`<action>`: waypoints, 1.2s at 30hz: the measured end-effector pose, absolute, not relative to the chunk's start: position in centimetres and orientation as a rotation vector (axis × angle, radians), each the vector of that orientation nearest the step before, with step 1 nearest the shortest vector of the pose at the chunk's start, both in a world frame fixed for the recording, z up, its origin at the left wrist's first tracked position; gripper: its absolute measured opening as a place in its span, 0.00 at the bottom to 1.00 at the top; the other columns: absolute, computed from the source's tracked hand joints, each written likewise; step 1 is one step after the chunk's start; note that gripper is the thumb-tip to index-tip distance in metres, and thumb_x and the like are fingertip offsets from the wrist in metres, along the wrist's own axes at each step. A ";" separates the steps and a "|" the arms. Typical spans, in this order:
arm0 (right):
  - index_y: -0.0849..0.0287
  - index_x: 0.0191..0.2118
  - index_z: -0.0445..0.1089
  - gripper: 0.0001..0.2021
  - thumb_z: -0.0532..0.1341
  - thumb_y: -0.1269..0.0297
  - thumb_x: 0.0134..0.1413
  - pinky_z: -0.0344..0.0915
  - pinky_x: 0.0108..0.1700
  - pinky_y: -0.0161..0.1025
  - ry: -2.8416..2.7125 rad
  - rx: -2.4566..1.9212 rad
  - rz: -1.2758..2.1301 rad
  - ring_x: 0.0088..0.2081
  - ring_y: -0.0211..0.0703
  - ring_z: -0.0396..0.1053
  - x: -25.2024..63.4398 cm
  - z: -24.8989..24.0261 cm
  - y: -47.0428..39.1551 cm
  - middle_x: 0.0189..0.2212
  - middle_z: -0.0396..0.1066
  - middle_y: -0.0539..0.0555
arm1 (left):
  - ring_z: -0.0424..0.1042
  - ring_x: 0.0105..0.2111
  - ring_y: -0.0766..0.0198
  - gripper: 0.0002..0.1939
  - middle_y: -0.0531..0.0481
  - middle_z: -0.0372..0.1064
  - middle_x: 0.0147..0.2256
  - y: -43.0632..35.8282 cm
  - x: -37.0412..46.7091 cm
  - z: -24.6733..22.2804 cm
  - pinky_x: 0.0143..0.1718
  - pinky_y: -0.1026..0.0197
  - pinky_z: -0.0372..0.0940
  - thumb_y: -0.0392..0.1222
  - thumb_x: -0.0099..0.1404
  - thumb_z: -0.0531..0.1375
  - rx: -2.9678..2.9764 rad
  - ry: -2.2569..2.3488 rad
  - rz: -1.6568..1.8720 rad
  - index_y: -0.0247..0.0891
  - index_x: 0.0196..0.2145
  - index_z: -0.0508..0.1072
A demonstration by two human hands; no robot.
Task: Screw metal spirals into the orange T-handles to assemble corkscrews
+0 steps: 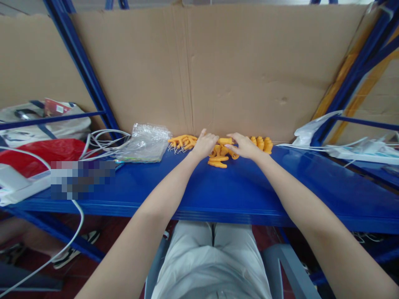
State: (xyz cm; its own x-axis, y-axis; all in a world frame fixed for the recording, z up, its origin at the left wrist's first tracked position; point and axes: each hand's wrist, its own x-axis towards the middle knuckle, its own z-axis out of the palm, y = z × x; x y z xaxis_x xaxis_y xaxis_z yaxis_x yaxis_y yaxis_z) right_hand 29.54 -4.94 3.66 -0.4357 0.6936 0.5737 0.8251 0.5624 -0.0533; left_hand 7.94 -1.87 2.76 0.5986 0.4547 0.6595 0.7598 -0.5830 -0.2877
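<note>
Several orange pieces lie across the back of the blue table [230,191]. My left hand [205,144] is over the left part of a loose pile of orange pieces [218,159]; its fingers are bent, and what they hold, if anything, is hidden. Just right of it, my right hand [243,145] has thumb and fingers near an orange piece [225,141] between the two hands; contact is too small to tell. Orange pieces with small metal chains [183,142] sit left of my left hand. Upright orange pieces [262,143] stand in a group beyond my right hand.
Clear plastic bags [146,143] lie left of the orange pieces, beside white cables [104,143]. A red bag [59,151] and power strip [28,187] are far left. Cardboard [233,70] walls the back. Blue posts rise at both sides; another white strip [364,153] lies right.
</note>
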 end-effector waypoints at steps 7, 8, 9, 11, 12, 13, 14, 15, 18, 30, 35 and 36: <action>0.62 0.56 0.72 0.18 0.53 0.59 0.70 0.60 0.52 0.49 -2.383 -1.269 -0.456 0.54 0.57 0.71 28.2 3.9 -5.6 0.52 0.76 0.66 | 0.72 0.47 0.49 0.15 0.43 0.75 0.39 -2.2 8.7 2.4 0.65 0.26 0.51 0.31 0.70 0.53 -2.258 -0.945 -0.766 0.40 0.44 0.79; 0.62 0.56 0.72 0.18 0.52 0.60 0.70 0.60 0.51 0.48 -2.384 -1.274 -0.459 0.53 0.57 0.71 28.1 3.9 -5.7 0.51 0.77 0.66 | 0.72 0.47 0.49 0.15 0.43 0.75 0.39 -2.2 8.8 2.4 0.65 0.25 0.51 0.31 0.70 0.53 -2.263 -0.944 -0.765 0.40 0.44 0.78; 0.62 0.55 0.72 0.18 0.52 0.61 0.70 0.59 0.50 0.47 -2.378 -1.276 -0.463 0.52 0.57 0.71 28.1 3.9 -5.7 0.51 0.77 0.66 | 0.72 0.47 0.50 0.15 0.43 0.75 0.39 -2.2 8.8 2.4 0.65 0.25 0.51 0.31 0.70 0.53 -2.267 -0.938 -0.767 0.40 0.44 0.78; 0.62 0.54 0.72 0.17 0.51 0.62 0.70 0.58 0.49 0.47 -2.352 -1.278 -0.488 0.51 0.57 0.71 28.3 3.9 -5.6 0.49 0.78 0.65 | 0.72 0.47 0.50 0.15 0.43 0.75 0.40 -2.3 8.9 2.4 0.65 0.26 0.52 0.31 0.71 0.52 -2.272 -0.917 -0.773 0.39 0.46 0.77; 0.62 0.54 0.72 0.17 0.51 0.62 0.70 0.57 0.49 0.47 -2.334 -1.284 -0.509 0.51 0.57 0.71 28.4 3.9 -5.6 0.49 0.78 0.65 | 0.72 0.47 0.50 0.16 0.42 0.75 0.40 -2.3 9.0 2.4 0.64 0.27 0.52 0.31 0.71 0.51 -2.276 -0.909 -0.770 0.39 0.47 0.77; 0.61 0.55 0.72 0.17 0.51 0.62 0.70 0.57 0.49 0.47 -2.319 -1.292 -0.531 0.51 0.58 0.71 28.5 3.9 -5.5 0.49 0.78 0.65 | 0.72 0.47 0.50 0.16 0.42 0.75 0.41 -2.4 9.0 2.4 0.64 0.28 0.53 0.31 0.71 0.51 -2.281 -0.908 -0.760 0.38 0.48 0.76; 0.61 0.55 0.72 0.17 0.51 0.63 0.69 0.57 0.49 0.47 -2.311 -1.304 -0.550 0.51 0.58 0.70 28.5 3.9 -5.6 0.49 0.78 0.65 | 0.72 0.48 0.50 0.16 0.41 0.75 0.41 -2.5 9.1 2.4 0.64 0.30 0.53 0.31 0.71 0.51 -2.288 -0.914 -0.743 0.37 0.48 0.76; 0.61 0.55 0.72 0.17 0.51 0.63 0.70 0.56 0.49 0.47 -2.307 -1.320 -0.565 0.51 0.58 0.70 28.5 3.9 -5.6 0.48 0.78 0.65 | 0.72 0.48 0.49 0.15 0.40 0.75 0.42 -2.6 9.1 2.5 0.63 0.31 0.55 0.31 0.71 0.51 -2.297 -0.926 -0.721 0.36 0.48 0.76; 0.62 0.56 0.72 0.17 0.52 0.63 0.70 0.56 0.49 0.47 -2.322 -1.372 -0.590 0.51 0.58 0.70 28.3 3.9 -5.8 0.48 0.78 0.65 | 0.72 0.49 0.48 0.14 0.37 0.76 0.43 -2.9 9.2 2.6 0.59 0.38 0.58 0.33 0.71 0.51 -2.338 -0.971 -0.656 0.34 0.46 0.76; 0.62 0.56 0.73 0.17 0.52 0.64 0.71 0.52 0.47 0.46 -2.367 -1.345 -0.709 0.49 0.58 0.69 28.1 3.8 -6.0 0.47 0.78 0.65 | 0.75 0.46 0.49 0.13 0.37 0.79 0.40 -2.8 8.9 2.8 0.49 0.48 0.61 0.36 0.70 0.52 -2.411 -0.962 -0.664 0.34 0.42 0.77; 0.63 0.56 0.72 0.17 0.53 0.64 0.71 0.50 0.49 0.47 -2.383 -1.387 -0.760 0.50 0.58 0.69 28.0 4.2 -6.3 0.48 0.78 0.66 | 0.76 0.47 0.50 0.15 0.38 0.80 0.42 -3.0 8.9 3.1 0.49 0.49 0.63 0.35 0.70 0.52 -2.460 -1.028 -0.691 0.35 0.44 0.79; 0.63 0.56 0.72 0.17 0.52 0.64 0.72 0.50 0.49 0.47 -2.392 -1.378 -0.784 0.50 0.58 0.69 28.0 4.2 -6.3 0.47 0.78 0.66 | 0.76 0.47 0.50 0.15 0.39 0.80 0.43 -3.1 8.9 3.2 0.49 0.49 0.64 0.35 0.70 0.52 -2.473 -1.054 -0.689 0.36 0.43 0.79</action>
